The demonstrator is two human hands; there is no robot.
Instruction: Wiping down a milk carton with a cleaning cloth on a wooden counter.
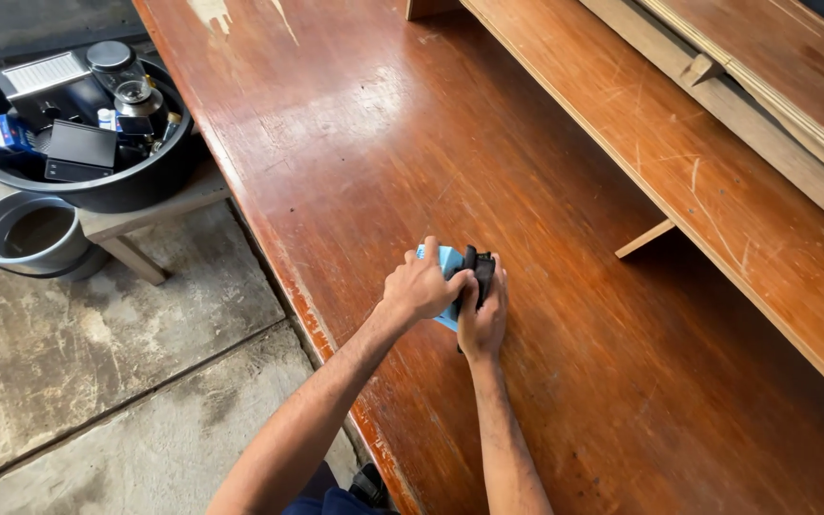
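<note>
A small hand-held sanding tool point(469, 267), light blue with a black body, rests on a large reddish-brown wooden panel point(412, 143). My left hand point(422, 286) grips its blue part from the left and on top. My right hand point(484, 315) presses against its black side from below and the right. Both hands cover much of the tool, so its underside is hidden.
A black basin point(135, 191) full of tools and boxes sits on a low wooden stool at the upper left. A grey bucket point(26, 238) stands on the concrete floor beside it. Raised wooden boards point(717, 181) with a small wedge run along the right.
</note>
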